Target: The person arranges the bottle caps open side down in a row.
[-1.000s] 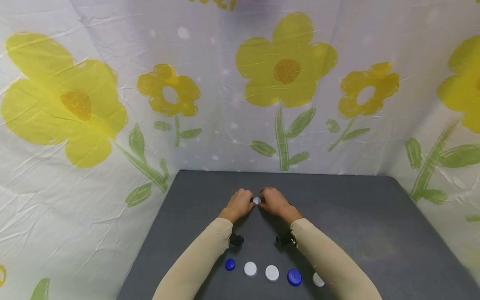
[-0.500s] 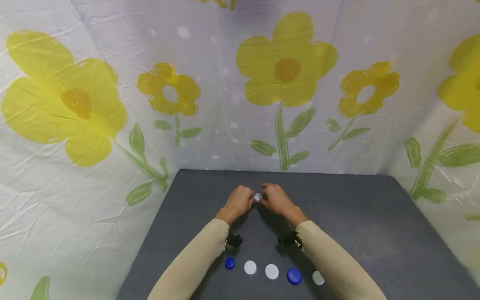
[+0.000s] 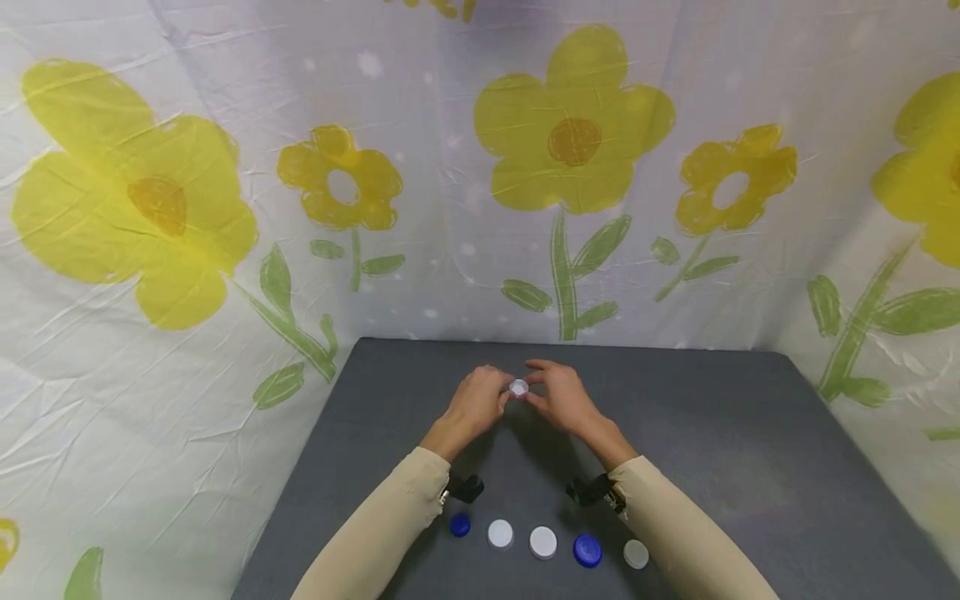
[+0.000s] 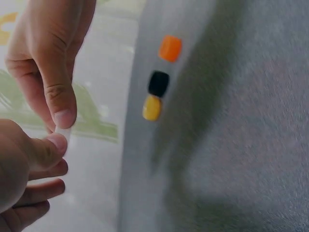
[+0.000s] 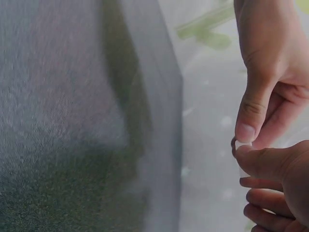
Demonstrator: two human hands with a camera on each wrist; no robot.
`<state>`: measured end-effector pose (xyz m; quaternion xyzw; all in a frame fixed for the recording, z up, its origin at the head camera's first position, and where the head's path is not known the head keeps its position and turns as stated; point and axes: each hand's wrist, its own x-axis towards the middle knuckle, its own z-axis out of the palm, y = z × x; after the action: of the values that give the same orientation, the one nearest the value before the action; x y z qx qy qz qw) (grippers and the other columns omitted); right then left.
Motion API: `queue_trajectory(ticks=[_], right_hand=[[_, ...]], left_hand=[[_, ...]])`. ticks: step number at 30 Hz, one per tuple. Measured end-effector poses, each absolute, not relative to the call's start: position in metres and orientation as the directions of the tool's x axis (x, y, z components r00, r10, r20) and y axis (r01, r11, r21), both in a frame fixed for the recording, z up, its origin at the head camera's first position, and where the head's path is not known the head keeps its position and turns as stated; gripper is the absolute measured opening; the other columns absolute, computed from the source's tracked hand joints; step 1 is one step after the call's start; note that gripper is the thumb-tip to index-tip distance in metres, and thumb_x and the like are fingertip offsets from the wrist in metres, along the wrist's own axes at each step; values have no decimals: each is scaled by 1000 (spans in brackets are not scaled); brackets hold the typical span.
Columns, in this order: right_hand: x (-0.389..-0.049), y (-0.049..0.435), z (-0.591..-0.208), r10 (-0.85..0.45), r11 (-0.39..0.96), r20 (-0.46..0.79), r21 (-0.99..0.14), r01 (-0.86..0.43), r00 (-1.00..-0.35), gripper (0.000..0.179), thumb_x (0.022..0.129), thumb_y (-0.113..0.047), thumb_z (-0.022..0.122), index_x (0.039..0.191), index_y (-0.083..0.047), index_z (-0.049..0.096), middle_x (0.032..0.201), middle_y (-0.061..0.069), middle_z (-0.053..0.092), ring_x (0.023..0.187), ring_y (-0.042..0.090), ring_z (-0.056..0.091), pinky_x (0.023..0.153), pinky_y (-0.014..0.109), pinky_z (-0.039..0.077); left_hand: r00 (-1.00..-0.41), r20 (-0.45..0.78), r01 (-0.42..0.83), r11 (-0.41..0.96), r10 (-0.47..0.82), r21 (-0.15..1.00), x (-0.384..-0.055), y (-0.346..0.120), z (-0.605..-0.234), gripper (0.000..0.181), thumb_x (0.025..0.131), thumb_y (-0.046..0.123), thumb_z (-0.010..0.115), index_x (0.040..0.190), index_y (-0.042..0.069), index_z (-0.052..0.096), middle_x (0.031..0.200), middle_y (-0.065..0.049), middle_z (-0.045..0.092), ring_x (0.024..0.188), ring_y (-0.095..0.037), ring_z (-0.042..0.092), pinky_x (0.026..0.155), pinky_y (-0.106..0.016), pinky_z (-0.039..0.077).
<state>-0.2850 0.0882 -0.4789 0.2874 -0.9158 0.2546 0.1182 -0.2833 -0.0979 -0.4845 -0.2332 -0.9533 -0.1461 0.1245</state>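
While left hand (image 3: 477,402) and right hand (image 3: 567,402) pinch a white piece (image 3: 519,388) toward the far edge of the counter (image 3: 720,450), five caps (image 3: 543,542) lie farther from that edge.

Plastic-looking round piece (image 3: 518,388), smooth caps (image 3: 587,551) — matt tabletop (image 3: 720,467) (finely grained) — creased, faintly glossy backdrop sheet (image 3: 442,283).

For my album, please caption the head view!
Left hand and right hand hold a small white piece beyond five blue and white caps on a dark table.
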Motion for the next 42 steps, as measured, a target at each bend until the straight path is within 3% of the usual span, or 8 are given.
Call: queue_trajectory(ticks=[7, 14, 19, 26, 32, 37, 42], right_hand=[[-263, 94, -468, -458, 672, 410, -421, -609, -788, 23, 88, -22, 79, 104, -6, 79, 134, 16, 64, 118, 35, 64, 95, 52, 52], [-242, 98, -462, -407, 634, 456, -482, -604, -791, 27, 89, -26, 78, 110, -9, 78, 135, 8, 65, 120, 30, 64, 95, 50, 53], [-229, 100, -461, -388, 610, 452, -528, -591, -803, 26, 88, -29, 78, 108, -12, 78, 136, 5, 65, 122, 29, 64, 88, 46, 57], [-216, 104, -463, -358, 565, 431, -607, -559, -829, 21, 90, -34, 75, 103, -17, 77, 135, 3, 65, 122, 25, 63, 85, 46, 57], [-208, 104, -462, -345, 513, 291, -738, -439, -892, 17, 92, -42, 71, 98, -28, 77, 134, -6, 66, 129, 22, 59, 100, 51, 50], [-202, 102, -464, -394, 432, 208, -818, -380, -895, 24, 95, -42, 67, 100, -22, 79, 134, 1, 66, 129, 27, 58, 105, 56, 46], [-199, 102, -470, -386, 459, 317, -749, -478, -866, 21, 94, -42, 69, 104, -26, 77, 135, -3, 66, 128, 22, 60, 100, 52, 50]], left_hand=[[-837, 324, 524, 818, 441, 238, -260, -98, -465, 6, 89, 12, 75, 94, 16, 76, 94, 2, 76, 89, -20, 69, 76, -38, 56], [-783, 404, 594, 761, 472, 262, -241, -104, -456, 13, 91, 14, 74, 104, 14, 77, 101, 0, 77, 98, -18, 72, 97, -41, 54], [-765, 422, 621, 732, 487, 280, -228, -109, -456, 17, 92, 19, 75, 108, 14, 76, 106, 0, 76, 103, -19, 71, 99, -43, 53], [-651, 573, 701, 685, 499, 200, -209, -116, -458, 29, 85, 17, 81, 111, 6, 75, 109, -5, 76, 108, -22, 70, 108, -42, 47], [-555, 677, 758, 630, 484, 171, -198, -119, -464, 32, 80, 12, 85, 109, 5, 76, 109, -6, 76, 109, -23, 70, 107, -41, 47], [-586, 680, 757, 598, 441, 265, -194, -120, -472, 22, 83, 13, 83, 103, 6, 78, 103, -5, 78, 104, -22, 72, 102, -42, 51], [-696, 615, 694, 567, 371, 444, -189, -123, -476, 15, 85, 16, 81, 99, 9, 80, 97, -2, 78, 98, -17, 74, 97, -40, 54]])
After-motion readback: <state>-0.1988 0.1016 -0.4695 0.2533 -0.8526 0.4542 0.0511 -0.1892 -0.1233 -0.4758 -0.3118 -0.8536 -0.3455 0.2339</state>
